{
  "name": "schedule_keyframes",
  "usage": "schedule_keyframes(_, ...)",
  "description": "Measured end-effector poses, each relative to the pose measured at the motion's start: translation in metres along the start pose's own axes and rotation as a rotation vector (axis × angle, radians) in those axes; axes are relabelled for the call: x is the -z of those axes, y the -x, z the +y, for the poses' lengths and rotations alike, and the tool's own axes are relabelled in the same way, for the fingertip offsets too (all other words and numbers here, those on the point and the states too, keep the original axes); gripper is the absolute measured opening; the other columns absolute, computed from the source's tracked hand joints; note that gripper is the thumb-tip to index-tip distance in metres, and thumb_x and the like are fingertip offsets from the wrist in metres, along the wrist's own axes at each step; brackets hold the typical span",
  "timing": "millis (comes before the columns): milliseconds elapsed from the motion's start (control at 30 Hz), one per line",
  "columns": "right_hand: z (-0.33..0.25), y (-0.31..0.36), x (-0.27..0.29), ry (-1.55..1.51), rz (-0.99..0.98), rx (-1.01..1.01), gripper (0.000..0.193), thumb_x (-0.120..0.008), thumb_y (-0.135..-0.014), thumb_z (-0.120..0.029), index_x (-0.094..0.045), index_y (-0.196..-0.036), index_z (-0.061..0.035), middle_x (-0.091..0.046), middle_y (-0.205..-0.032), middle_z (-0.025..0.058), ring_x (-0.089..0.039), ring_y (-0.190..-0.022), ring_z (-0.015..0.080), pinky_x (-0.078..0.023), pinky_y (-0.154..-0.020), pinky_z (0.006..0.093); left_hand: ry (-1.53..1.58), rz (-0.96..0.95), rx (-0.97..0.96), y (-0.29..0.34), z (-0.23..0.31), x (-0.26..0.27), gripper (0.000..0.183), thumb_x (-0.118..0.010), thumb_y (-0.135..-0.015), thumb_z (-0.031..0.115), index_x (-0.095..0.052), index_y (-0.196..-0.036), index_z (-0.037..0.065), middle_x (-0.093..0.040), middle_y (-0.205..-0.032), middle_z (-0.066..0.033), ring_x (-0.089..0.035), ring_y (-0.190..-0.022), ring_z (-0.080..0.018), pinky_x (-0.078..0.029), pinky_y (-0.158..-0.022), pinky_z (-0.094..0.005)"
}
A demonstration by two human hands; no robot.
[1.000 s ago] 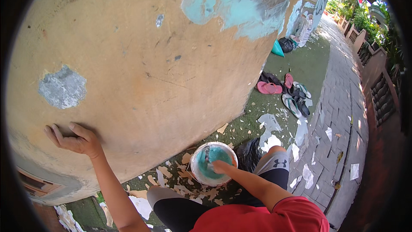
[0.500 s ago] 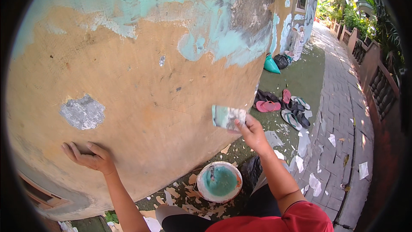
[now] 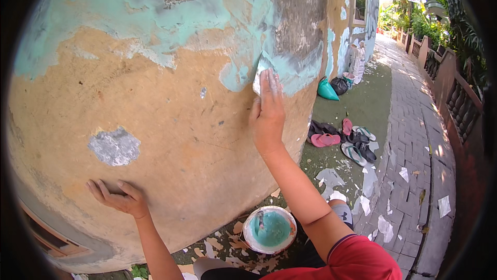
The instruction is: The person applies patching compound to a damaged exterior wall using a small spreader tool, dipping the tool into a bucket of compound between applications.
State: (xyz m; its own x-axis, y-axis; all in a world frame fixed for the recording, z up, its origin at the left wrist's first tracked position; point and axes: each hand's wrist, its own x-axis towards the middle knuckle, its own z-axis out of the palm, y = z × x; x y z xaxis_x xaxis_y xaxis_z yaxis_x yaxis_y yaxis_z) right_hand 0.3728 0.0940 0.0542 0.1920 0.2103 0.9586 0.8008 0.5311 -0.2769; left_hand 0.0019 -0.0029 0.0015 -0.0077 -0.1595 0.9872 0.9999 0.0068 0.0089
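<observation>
Viewing from the head camera, I find the white bucket [image 3: 247, 234] on the ground below the wall [image 3: 171, 119], holding turquoise paste [image 3: 276, 232] and a smeared tool [image 3: 261, 220]; the right hand [image 3: 269, 117] pinches a flat scraper [image 3: 265, 62] at the wall's turquoise coating; the left hand [image 3: 122, 200] rests on bare wall, fingers slightly spread; beyond, I note a teal bag [image 3: 327, 89], a black bag [image 3: 339, 86] and a white sack [image 3: 357, 62], contents hidden.

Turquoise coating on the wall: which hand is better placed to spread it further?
Likely the right hand: it holds the flat scraper at the turquoise coating. The left hand, lower against the tan wall, appears empty.
</observation>
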Motion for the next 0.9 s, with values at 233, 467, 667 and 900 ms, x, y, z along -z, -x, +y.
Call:
schedule_keyframes(233,-0.038,0.024,-0.013,-0.050,-0.159,-0.067,0.069,-0.054,-0.086,0.008,-0.038,-0.152,-0.0021,-0.034,-0.157,0.0249,-0.032,-0.146,0.0440,-0.040,-0.112,0.0463,0.013,0.030,0.017,0.002,0.003,0.001,0.048,-0.053,-0.101,0.018,-0.044,-0.138,-0.010,-0.037,-0.151,-0.0288,-0.037,-0.141,-0.0444,-0.031,-0.117,-0.0549)
schedule_keyframes(467,-0.036,0.045,0.033,-0.233,-0.051,-0.040,0.068,-0.048,-0.087,0.013,-0.034,-0.152,0.0028,-0.029,-0.160,0.0258,-0.030,-0.148,0.0414,-0.035,-0.116,0.0435,-0.017,0.015,0.002,-0.004,-0.002,0.004,0.049,-0.052,-0.100,0.017,-0.042,-0.141,-0.008,-0.035,-0.153,-0.0278,-0.035,-0.142,-0.0452,-0.030,-0.116,-0.0564)
schedule_keyframes(667,0.016,-0.009,0.007,0.000,0.067,-0.091,0.065,-0.046,-0.089,0.012,-0.033,-0.152,0.0038,-0.025,-0.161,0.0253,-0.024,-0.150,0.0409,-0.028,-0.120,0.0445,-0.024,0.002,0.019,0.001,0.003,0.002,0.049,-0.052,-0.100,0.017,-0.042,-0.141,-0.007,-0.034,-0.153,-0.0277,-0.034,-0.142,-0.0456,-0.031,-0.115,-0.0566)
schedule_keyframes(900,-0.041,0.031,-0.019,-0.246,-0.147,-0.067,0.069,-0.047,-0.088,0.011,-0.027,-0.154,0.0052,-0.021,-0.161,0.0292,-0.019,-0.150,0.0483,-0.026,-0.120,0.0497,-0.018,-0.006,0.001,0.001,0.001,0.002,0.049,-0.052,-0.100,0.017,-0.042,-0.141,-0.007,-0.034,-0.153,-0.0281,-0.034,-0.142,-0.0459,-0.031,-0.115,-0.0567)
